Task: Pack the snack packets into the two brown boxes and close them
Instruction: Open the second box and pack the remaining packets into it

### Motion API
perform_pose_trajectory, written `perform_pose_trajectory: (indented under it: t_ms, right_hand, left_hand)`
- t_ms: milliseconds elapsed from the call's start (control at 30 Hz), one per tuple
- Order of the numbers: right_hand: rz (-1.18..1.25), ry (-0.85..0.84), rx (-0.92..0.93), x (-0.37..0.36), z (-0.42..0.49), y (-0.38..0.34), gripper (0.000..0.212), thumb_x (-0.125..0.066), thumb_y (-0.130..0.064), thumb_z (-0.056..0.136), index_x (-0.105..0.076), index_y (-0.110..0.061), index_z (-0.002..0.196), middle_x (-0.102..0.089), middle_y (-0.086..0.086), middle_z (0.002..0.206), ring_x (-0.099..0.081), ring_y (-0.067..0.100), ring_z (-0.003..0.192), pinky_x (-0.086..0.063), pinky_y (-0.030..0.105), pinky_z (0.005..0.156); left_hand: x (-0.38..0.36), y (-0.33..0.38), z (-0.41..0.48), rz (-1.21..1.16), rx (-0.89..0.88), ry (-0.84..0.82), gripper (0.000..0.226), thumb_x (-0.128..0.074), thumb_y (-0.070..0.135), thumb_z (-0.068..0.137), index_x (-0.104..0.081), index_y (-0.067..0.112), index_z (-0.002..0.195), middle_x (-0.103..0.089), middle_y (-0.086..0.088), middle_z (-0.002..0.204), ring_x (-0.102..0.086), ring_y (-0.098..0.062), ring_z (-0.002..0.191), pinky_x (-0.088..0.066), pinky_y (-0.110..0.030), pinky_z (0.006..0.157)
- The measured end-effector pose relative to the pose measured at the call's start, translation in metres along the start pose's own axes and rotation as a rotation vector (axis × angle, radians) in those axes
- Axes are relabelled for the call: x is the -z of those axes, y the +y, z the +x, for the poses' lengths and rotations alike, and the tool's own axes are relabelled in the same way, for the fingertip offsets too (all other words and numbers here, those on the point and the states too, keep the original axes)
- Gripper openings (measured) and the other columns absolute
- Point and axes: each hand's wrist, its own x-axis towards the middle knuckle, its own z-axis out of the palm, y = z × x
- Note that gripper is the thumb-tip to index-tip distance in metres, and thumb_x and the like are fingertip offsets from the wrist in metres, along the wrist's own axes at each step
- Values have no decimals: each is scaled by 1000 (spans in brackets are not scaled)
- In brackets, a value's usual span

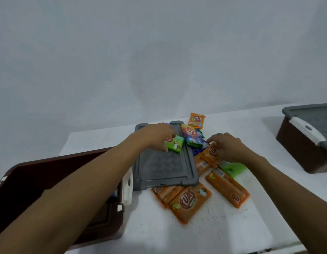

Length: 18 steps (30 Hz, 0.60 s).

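Observation:
My left hand (155,136) grips a green snack packet (174,146) just above the grey lid (164,169) that lies flat on the table. My right hand (226,146) curls its fingers onto an orange snack packet (208,153) in the pile right of the lid. An open brown box (49,189) stands at the left under my left forearm, with a white latch (127,187) on its right side. A second brown box (305,143) with a grey lid on it stands at the far right. Several orange packets (188,200) lie in front of the lid.
More packets, orange (196,120), blue and multicoloured (192,137), lie behind the lid near the wall. A green packet (232,169) sits among the orange ones. The white table (177,235) ends at the wall behind and at its front edge bottom right.

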Motion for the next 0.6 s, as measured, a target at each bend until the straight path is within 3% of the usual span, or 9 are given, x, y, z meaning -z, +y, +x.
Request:
perform_pose_trajectory:
  t_ms: [100,333,400,467,600]
  right_hand:
    - [-119,-225,98,2,1,22,76,-69,-34,81,-32,-39,147,-31,-8,152,-23,22,140,-34,47,102]
    - [-103,-62,180,5,4,42,67,-75,-48,67,-45,-35,125,-47,-6,116,-43,16,110,-36,38,92]
    - [5,-54,176,5,0,45,67,-78,-48,63,-41,-35,117,-45,-7,113,-53,13,97,-47,31,82]
    - [70,-11,216,10,-4,39,66,-79,-48,62,-37,-34,110,-47,-8,109,-56,11,87,-48,25,69]
    - [179,36,287,27,-9,8,64,-76,-51,65,-36,-33,113,-60,-12,100,-61,7,80,-48,23,64]
  left_hand:
    - [-9,5,26,43,32,-53,67,-75,34,79,-44,20,136,-49,-2,135,-48,-25,123,-48,-39,88]
    - [-22,5,46,44,38,-87,67,-72,33,79,-43,19,138,-48,-5,134,-51,-26,120,-48,-39,92]
    - [-14,3,41,24,47,-72,77,-73,40,76,-38,21,142,-45,-3,132,-51,-25,116,-46,-34,84]
    - [-5,-2,29,-23,37,-15,81,-73,45,73,-36,23,142,-45,-2,122,-53,-23,106,-42,-31,75]
    - [12,-14,-7,-145,37,110,82,-63,55,62,-43,20,134,-44,3,103,-49,-16,89,-41,-30,70]
